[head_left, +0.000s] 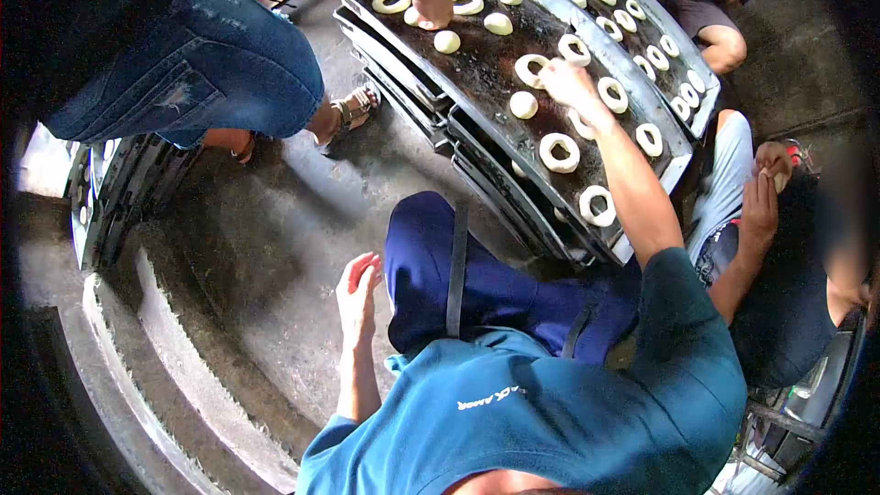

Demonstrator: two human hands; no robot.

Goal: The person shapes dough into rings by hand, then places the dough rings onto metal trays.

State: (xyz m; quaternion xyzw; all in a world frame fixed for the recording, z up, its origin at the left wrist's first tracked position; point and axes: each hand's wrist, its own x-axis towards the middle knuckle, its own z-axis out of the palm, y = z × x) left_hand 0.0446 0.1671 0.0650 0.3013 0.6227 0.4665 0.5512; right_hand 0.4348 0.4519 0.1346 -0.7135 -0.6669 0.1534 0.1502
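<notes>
My right hand (568,87) reaches over a dark metal baking tray (490,82), its fingers closed at the right edge of a pale dough ring (524,71). Under my wrist another dough ring (581,125) is partly covered. Close by lie a round dough ball (523,105) and more rings, one of them a large dough ring (559,153). My left hand (357,286) hangs beside my left knee, away from the tray, with fingers slightly bent and nothing in them.
Another person's hand (433,14) presses at dough on the same tray's far end. Beyond it stands a second tray (701,119) of dough rings. More trays (495,197) are stacked underneath. People sit at right; a person in jeans (211,64) is at left, near concrete steps (174,348).
</notes>
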